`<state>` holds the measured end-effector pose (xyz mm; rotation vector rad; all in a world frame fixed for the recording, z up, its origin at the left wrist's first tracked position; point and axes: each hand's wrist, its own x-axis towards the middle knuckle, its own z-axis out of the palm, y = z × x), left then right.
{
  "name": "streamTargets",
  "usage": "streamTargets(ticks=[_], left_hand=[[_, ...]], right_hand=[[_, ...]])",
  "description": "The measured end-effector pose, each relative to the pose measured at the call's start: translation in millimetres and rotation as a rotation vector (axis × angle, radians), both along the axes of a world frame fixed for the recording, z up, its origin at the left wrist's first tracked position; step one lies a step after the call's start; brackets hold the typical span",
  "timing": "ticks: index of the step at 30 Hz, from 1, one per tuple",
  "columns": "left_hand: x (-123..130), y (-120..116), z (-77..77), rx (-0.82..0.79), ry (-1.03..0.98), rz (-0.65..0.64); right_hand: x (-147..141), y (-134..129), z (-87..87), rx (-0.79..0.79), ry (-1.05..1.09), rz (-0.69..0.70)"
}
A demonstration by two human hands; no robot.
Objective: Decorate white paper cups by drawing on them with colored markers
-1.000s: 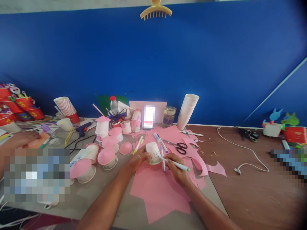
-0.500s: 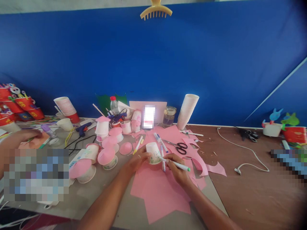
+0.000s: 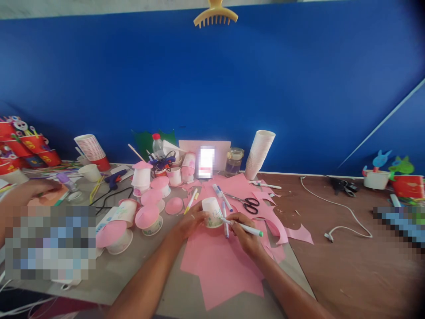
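Pinching paper cup (image 3: 210,206) in left hand (image 3: 191,222), likely to steady it; pinching marker (image 3: 253,231) in right hand (image 3: 246,241), just beside left, likely for control.

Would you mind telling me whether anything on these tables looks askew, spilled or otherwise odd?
I see no spill. The tall cup stack leans rather than standing straight, though lens distortion may exaggerate that. A pink scrap looks stray, lying mostly on the brown table.

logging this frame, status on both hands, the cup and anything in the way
Left hand steadying paper cup. Right hand holding green-ended marker against it. Loose markers close beside cup; scissors farther back.
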<state>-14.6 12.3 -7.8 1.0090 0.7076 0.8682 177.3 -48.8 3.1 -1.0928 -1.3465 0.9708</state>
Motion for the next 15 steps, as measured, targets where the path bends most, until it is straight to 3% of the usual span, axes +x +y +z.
streamTargets(ticks=[6, 11, 15], left_hand=[[-0.9, 0.8, -2.8, 0.018, -0.003, 0.001], [-1.5, 1.9, -4.3, -0.001, -0.016, 0.013], [-2.0, 2.6, -5.4, -0.016, -0.030, 0.013]], right_hand=[[2.4, 1.1, -3.2, -0.002, -0.013, -0.072], [6.5, 7.1, -8.5, -0.023, 0.192, -0.237], [5.8, 8.0, -9.0, 0.020, 0.209, -0.236]])
